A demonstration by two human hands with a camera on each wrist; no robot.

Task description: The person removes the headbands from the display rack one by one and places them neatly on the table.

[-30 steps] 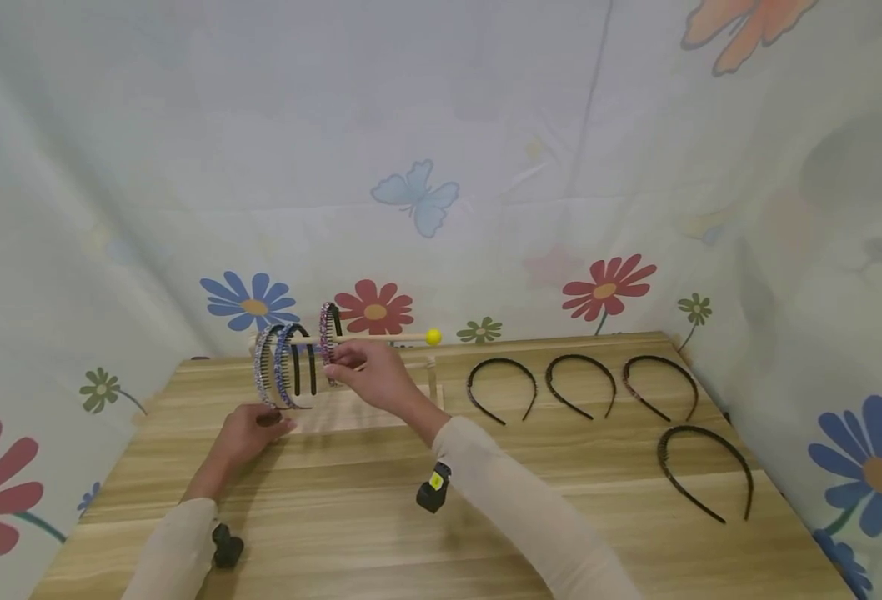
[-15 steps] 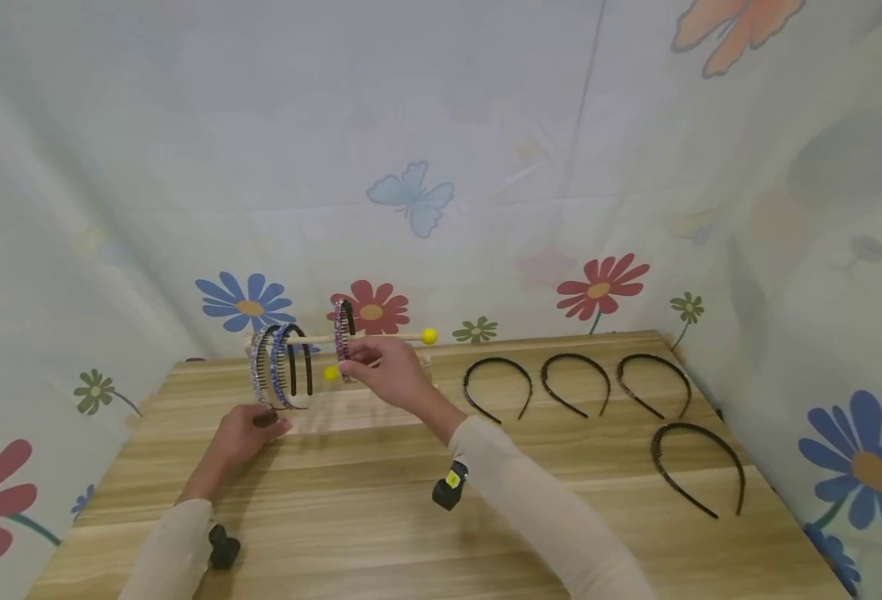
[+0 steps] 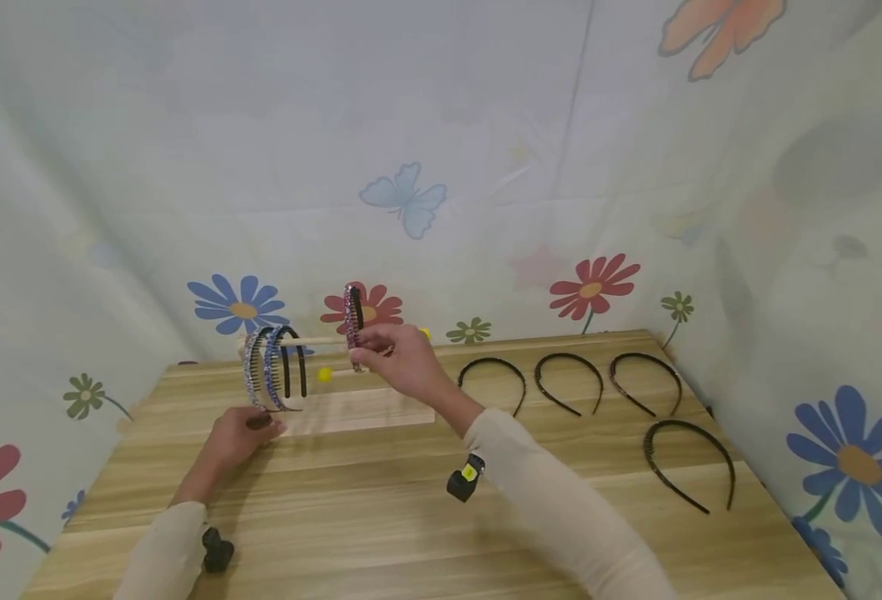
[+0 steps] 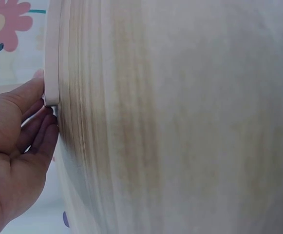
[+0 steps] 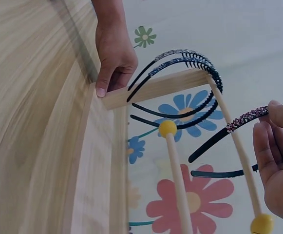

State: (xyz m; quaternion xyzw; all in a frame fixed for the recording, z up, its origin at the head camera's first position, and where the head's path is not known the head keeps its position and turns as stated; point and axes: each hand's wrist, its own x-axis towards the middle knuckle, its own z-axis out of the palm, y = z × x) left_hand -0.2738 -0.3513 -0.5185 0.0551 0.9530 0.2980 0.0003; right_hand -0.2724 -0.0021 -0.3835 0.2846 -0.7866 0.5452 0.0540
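My right hand (image 3: 407,362) pinches a pink-rhinestone headband (image 3: 352,321) between thumb and fingers. In the right wrist view this headband (image 5: 246,119) straddles the upper rod (image 5: 236,141) of a wooden stand, between the two hanging headbands and the rod's yellow end ball (image 5: 261,224). A silver headband (image 3: 251,375) and a blue headband (image 3: 271,375) hang side by side near the upright. At the stand's left end, my left hand (image 3: 234,437) grips the base (image 3: 366,414); the left wrist view has its thumb and fingers at the base's corner.
A shorter rod with a yellow ball (image 5: 168,128) sticks out below the upper one. Three dark headbands lie in a row on the right of the table, including one in the middle (image 3: 570,383), with another headband (image 3: 690,467) nearer me. A flowered curtain (image 3: 471,167) surrounds the table.
My right hand has carried the pink headband rightward along the upper rod and slightly upward. My left hand has stayed at the base's end. The head view has shifted slightly.
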